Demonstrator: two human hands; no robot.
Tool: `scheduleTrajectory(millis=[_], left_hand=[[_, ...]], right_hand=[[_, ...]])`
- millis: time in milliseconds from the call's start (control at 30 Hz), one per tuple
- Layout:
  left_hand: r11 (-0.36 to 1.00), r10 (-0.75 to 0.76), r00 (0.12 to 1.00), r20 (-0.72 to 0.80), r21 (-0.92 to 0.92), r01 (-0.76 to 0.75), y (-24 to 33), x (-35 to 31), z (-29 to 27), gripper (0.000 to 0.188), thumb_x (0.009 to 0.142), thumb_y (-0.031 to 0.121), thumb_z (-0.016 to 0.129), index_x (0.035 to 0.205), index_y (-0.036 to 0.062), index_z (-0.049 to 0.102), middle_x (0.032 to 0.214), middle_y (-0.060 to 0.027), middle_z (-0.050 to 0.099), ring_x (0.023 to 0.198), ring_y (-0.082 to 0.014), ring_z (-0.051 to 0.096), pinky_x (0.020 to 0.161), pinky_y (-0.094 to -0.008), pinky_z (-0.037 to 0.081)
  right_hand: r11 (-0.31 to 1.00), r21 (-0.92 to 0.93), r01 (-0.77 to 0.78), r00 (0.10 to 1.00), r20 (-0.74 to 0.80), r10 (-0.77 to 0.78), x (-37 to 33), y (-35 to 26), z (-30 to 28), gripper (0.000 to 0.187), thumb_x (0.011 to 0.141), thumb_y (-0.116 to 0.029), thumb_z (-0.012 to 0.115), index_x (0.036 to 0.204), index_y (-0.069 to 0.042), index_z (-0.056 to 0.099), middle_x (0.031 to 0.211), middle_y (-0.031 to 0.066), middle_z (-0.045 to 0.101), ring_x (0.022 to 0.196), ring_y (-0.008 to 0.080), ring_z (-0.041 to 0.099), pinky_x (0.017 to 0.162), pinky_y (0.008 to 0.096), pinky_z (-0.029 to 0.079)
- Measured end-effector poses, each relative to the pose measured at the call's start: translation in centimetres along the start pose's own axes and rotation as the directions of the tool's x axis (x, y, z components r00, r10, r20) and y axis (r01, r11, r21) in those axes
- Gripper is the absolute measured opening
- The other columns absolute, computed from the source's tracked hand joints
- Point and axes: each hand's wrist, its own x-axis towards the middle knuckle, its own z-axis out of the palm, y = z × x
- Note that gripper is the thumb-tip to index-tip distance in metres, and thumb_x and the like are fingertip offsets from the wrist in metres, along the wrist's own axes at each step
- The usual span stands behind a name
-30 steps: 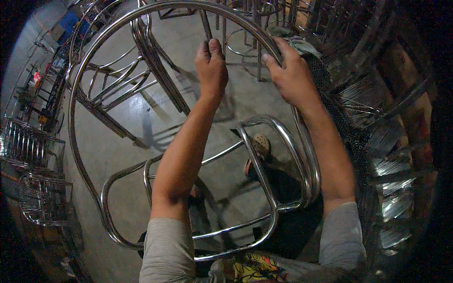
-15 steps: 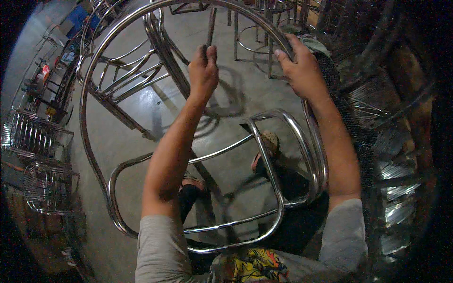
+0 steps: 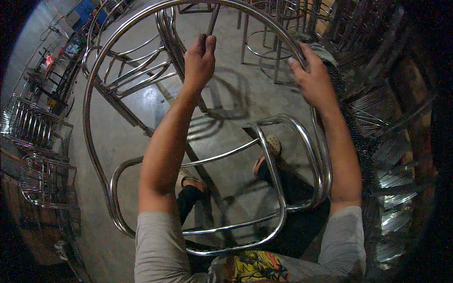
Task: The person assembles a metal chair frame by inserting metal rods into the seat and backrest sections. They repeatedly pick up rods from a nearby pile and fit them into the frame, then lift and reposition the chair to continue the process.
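Observation:
A large chair frame of bent shiny metal tube (image 3: 87, 111) surrounds both my arms, its wide hoop curving across the top and its smaller loops close to my body. My right hand (image 3: 315, 78) is closed round the hoop's upper right side, thumb on the inner side. Inside the hoop, my left hand (image 3: 200, 62) is wrapped round a slim dark rod (image 3: 214, 21), which points upward. The rod's upper end meets the hoop's top in the picture; whether they touch I cannot tell.
Another shiny tube frame (image 3: 137, 85) stands on the concrete floor (image 3: 226, 99) beyond my left hand. More metal frames are stacked at the left (image 3: 37, 120) and stand at the far right (image 3: 278, 47). Dark mesh (image 3: 336, 80) lies by my right arm. My shoes (image 3: 273, 145) are below the frame.
My left hand has moved up and slightly left, carrying the rod toward the hoop's top. My right hand keeps its grip and sits slightly lower and farther right in view.

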Motion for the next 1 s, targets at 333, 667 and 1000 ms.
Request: scheduleTrajectory(millis=[333, 667, 1000], left_hand=[[0.950, -0.152, 0.981, -0.124, -0.292, 0.111, 2.8, -1.2, 5.6, 0.039, 0.101, 0.035, 0.049, 0.084, 0.0002, 0.053, 0.065, -0.0071, 0.052, 0.059, -0.0169, 0.047, 0.055, -0.0351, 0.039], [0.855, -0.304, 0.931, -0.201, -0.488, 0.174, 3.9, -1.3, 9.0, 0.038, 0.100, 0.040, 0.051, 0.081, 0.0071, 0.053, 0.066, 0.0015, 0.050, 0.058, -0.0099, 0.044, 0.052, -0.0284, 0.035], [0.980, -0.178, 0.975, -0.134, -0.109, 0.164, 0.7, -3.6, 4.7, 0.038, 0.101, 0.036, 0.049, 0.089, 0.0010, 0.056, 0.067, -0.0038, 0.054, 0.060, -0.0148, 0.048, 0.056, -0.0320, 0.039]], right_hand=[[0.997, -0.049, -0.060, 0.998, -0.007, 0.060, -0.4, -0.5, -0.4, 0.054, 0.092, -0.028, 0.060, 0.137, -0.002, 0.047, 0.119, 0.0249, 0.062, 0.108, 0.0363, 0.063, 0.096, 0.0416, 0.046], [0.998, -0.040, -0.046, 0.999, -0.006, 0.045, -0.5, -0.1, -0.5, 0.052, 0.092, -0.026, 0.062, 0.134, 0.001, 0.049, 0.110, 0.0172, 0.065, 0.090, 0.0209, 0.061, 0.084, 0.0335, 0.048], [0.993, -0.092, -0.074, 0.997, -0.029, 0.072, -0.5, -0.3, -0.2, 0.049, 0.093, -0.023, 0.060, 0.135, -0.001, 0.048, 0.115, 0.0176, 0.064, 0.102, 0.0262, 0.062, 0.093, 0.0349, 0.045]])
